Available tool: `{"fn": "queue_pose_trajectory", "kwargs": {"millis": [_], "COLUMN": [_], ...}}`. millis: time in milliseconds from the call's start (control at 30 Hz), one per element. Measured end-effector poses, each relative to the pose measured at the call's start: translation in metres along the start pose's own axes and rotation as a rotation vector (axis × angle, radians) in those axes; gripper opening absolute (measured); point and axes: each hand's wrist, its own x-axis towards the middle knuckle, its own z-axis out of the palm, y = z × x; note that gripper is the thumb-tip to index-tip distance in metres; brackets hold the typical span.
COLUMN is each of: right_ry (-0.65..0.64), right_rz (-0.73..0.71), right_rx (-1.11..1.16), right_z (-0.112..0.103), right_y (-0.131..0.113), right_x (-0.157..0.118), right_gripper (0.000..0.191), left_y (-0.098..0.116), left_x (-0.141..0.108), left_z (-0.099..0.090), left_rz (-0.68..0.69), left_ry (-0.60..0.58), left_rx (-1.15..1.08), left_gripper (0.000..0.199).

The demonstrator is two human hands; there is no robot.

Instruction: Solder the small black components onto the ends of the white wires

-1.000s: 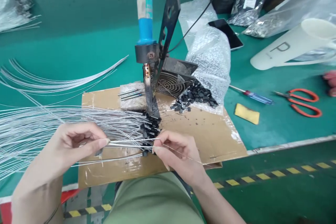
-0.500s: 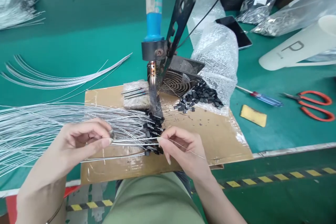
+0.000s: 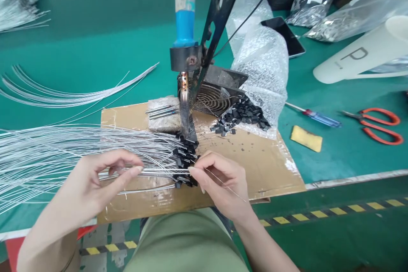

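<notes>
Between my two hands a few white wires (image 3: 165, 171) run straight across. My left hand (image 3: 111, 176) is closed on them, thumb and forefinger pinched near their left part. My right hand (image 3: 221, 180) pinches the same wires at their right end, and a thin strand (image 3: 228, 187) sticks out to the right across its fingers. Just behind lies a thick bundle of white wires (image 3: 79, 144) with black block-shaped ends (image 3: 183, 153) gathered on a cardboard sheet (image 3: 261, 170). Above those ends hangs the metal nozzle (image 3: 185, 110) of a blue-handled heat tool (image 3: 185, 21) on a black stand.
Loose black pieces (image 3: 245, 114) spill from a bubble-wrap bag (image 3: 264, 63). A screwdriver (image 3: 318, 117), a yellow sponge (image 3: 306, 138), orange-handled scissors (image 3: 379, 123) and a white cup (image 3: 360, 51) lie to the right. More white wires (image 3: 79, 95) lie at the left.
A small dark round thing at my left fingertips is no longer visible. That hand's fingertips have shifted slightly right along the wires. My right hand has hardly moved.
</notes>
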Motion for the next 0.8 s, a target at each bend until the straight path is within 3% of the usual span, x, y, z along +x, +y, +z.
{"fn": "queue_pose_trajectory", "kwargs": {"millis": [133, 300, 467, 600, 700, 800], "right_ry": [-0.005, 0.005, 0.088, 0.226, 0.176, 0.166], "right_rz": [-0.090, -0.147, -0.030, 0.153, 0.222, 0.257], "right_rx": [-0.148, -0.172, -0.083, 0.235, 0.432, 0.411], "right_z": [0.003, 0.002, 0.005, 0.000, -0.005, -0.005], "right_y": [0.002, 0.008, 0.009, 0.007, 0.006, 0.006], "right_x": [-0.004, -0.006, -0.006, -0.002, 0.002, 0.002], "right_gripper": [0.018, 0.014, 0.018, 0.030, 0.055, 0.052], "left_y": [0.021, 0.032, 0.030, 0.028, 0.027, 0.028], "left_x": [-0.004, 0.003, 0.010, 0.012, 0.014, 0.015], "left_z": [0.034, 0.071, 0.076, 0.075, 0.075, 0.075], "left_rz": [0.057, 0.010, -0.180, -0.271, -0.284, -0.293], "left_ry": [0.019, -0.060, -0.104, -0.052, -0.025, -0.008], "left_rx": [0.134, 0.019, -0.269, -0.350, -0.375, -0.395], "left_gripper": [0.025, 0.016, 0.025, 0.026, 0.025, 0.024]}}
